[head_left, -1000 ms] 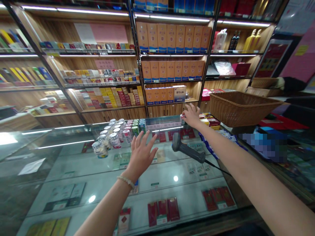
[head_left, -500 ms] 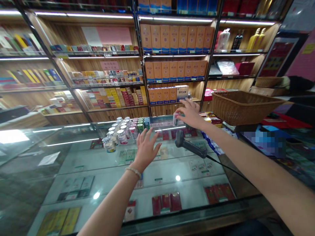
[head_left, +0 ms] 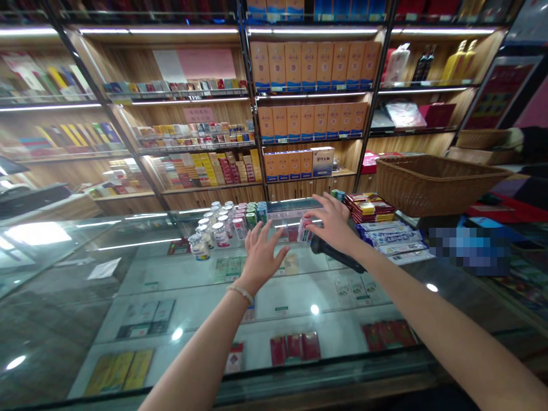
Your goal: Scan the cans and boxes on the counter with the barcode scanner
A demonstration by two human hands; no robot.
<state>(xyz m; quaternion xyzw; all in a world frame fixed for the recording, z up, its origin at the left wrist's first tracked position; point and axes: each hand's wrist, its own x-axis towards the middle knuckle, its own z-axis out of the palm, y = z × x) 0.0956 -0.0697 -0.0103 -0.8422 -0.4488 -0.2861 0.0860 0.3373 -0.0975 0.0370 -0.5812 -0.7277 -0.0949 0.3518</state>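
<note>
Pinching a small can (head_left: 304, 230) over the glass-topped bench (head_left: 334, 322), the right hand (head_left: 336, 225) hung beside a dark scanner (head_left: 342, 258). Near grouped jars (head_left: 220, 235), the left hand (head_left: 262, 258) hovered, spread. Lit wooden shelves (head_left: 349, 151) carried orange boxes (head_left: 308, 65) beyond.

On the counter (head_left: 205, 314) before you, jars (head_left: 221, 235) stand left of the scanner (head_left: 338, 255); one can (head_left: 303, 230) (in your right hand (head_left: 336, 228)) is between, the basket (head_left: 428, 193) farther right.

The glass counter (head_left: 295, 315) bears clear jars (head_left: 220, 235), small cans (head_left: 250, 219), a dark scanner (head_left: 337, 255), red-and-yellow packs (head_left: 370, 209) and blue-and-white packets (head_left: 391, 237).
</note>
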